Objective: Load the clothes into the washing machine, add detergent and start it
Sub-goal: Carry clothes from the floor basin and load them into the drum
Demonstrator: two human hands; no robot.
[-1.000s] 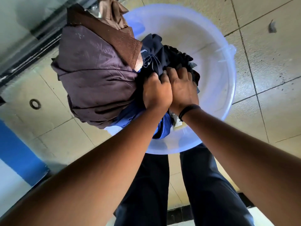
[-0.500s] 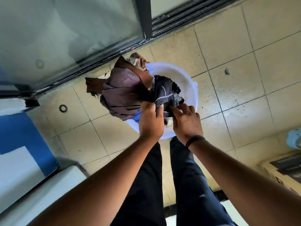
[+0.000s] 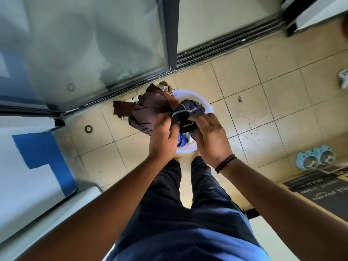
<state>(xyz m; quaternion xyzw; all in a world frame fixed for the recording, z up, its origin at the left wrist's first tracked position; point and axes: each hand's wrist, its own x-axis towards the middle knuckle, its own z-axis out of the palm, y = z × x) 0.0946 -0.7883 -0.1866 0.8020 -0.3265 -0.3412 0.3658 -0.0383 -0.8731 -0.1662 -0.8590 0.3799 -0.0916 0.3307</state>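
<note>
The clothes (image 3: 150,112) are soft cloth: a brown garment with a faint satin sheen, a dark matt one (image 3: 188,112) with pale stitching. The basin (image 3: 205,105) is smooth translucent white plastic. The floor (image 3: 263,102) is glossy beige tile, speckled with dirt. The sliding door (image 3: 84,44) is frosted glass in dark metal framing.

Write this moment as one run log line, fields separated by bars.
phase: unloading basin | left hand: grips clothes bundle | right hand: grips clothes bundle | basin: on floor, below | washing machine: not identifiable
</note>
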